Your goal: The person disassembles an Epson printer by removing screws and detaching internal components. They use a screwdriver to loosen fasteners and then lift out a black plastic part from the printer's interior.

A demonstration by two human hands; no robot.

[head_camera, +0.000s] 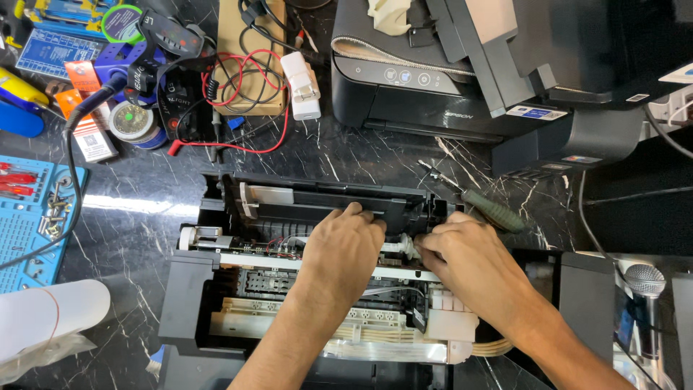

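Black opened printer [216, 289] lies lengthwise left-right under both hands.

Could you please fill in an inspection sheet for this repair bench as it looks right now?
Surface: black marble-look table, crowded.
Job's things: opened printer, cover off, insides exposed.
Clutter: screwdriver, blue screw tray, solder reel, white paper roll.
Grippers: left hand and right hand both press on parts inside the printer; grip hidden.
Cables: red and black leads; black cord across the tray.
Surroundings: second printer, microphone.
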